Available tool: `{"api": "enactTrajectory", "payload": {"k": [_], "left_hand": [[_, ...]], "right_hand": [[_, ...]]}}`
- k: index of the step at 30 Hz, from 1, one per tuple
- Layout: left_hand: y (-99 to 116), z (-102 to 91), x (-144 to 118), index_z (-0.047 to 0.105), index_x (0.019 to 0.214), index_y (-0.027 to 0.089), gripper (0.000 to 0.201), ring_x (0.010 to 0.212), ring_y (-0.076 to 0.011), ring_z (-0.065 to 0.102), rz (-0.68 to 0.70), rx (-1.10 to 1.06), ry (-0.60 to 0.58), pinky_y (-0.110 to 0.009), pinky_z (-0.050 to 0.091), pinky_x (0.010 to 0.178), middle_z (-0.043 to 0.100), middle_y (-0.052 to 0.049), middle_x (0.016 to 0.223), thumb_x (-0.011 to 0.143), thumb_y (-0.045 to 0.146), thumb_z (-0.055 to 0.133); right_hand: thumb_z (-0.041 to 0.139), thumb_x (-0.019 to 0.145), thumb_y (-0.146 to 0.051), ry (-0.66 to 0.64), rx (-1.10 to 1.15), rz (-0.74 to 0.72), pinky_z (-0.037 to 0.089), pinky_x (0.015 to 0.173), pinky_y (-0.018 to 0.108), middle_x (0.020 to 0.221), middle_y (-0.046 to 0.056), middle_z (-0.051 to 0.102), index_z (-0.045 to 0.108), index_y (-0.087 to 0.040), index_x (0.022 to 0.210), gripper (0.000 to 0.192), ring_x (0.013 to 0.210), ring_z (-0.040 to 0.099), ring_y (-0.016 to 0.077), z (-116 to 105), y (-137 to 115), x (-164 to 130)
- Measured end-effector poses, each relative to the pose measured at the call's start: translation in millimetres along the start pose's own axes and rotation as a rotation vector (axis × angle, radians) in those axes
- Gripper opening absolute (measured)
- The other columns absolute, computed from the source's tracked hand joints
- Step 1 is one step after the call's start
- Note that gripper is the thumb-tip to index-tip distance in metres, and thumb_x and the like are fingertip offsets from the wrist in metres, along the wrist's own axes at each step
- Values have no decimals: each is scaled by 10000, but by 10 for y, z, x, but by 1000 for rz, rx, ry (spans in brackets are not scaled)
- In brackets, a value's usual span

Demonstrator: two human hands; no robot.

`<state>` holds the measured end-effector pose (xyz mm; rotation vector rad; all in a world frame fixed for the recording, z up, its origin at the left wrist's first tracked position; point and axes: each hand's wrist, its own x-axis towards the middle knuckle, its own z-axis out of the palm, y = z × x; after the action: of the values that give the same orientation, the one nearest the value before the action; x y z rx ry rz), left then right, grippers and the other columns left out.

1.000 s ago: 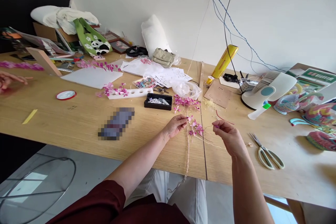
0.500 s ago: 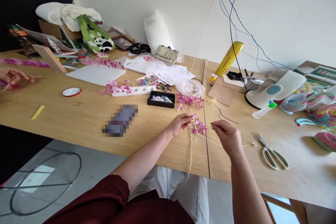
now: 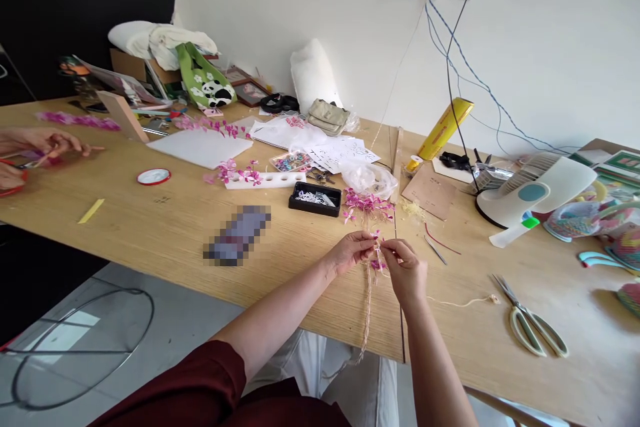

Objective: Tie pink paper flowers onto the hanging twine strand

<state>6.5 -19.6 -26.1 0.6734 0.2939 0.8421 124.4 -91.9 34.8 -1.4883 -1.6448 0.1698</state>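
My left hand (image 3: 351, 252) and right hand (image 3: 404, 269) both pinch the flower stem (image 3: 376, 255); I'd wrap tight, blossoms clear; cord (image 3: 369, 313) kept straight.

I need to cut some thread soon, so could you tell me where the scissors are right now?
In the head view, the scissors lie flat on the wooden table, off to the person's right beyond the right hand and in front of the white fan.

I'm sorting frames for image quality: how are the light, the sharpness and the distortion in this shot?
Head view: even daylight, soft shadows, no strong glare; the left hand and right hand on the pink flower strand are fairly sharp; a pixelated patch hides something on the table; table edges bow from the wide lens.
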Motion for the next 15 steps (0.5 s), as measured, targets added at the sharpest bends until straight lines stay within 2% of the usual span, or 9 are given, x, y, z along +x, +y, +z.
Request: {"api": "enactTrajectory", "payload": {"k": [5,15], "left_hand": [[19,27,-18,612,765,101,272,516,-44,480,-13,24,-25,-158,341,491,546,6,597,596,272,740],[20,16,-33,610,746,101,296,549,-59,519,-32,29,-24,-183,383,557,574,-3,632,567,286,755]], "right_hand": [[449,816,-270,-35,-110,-48,441,651,244,810,43,630,615,-210,777,181,722,580,150,31,34,30],[415,845,-260,-120,-200,-118,423,675,232,862,47,622,594,-213,796,191,793,575,150,40,113,55]]}}
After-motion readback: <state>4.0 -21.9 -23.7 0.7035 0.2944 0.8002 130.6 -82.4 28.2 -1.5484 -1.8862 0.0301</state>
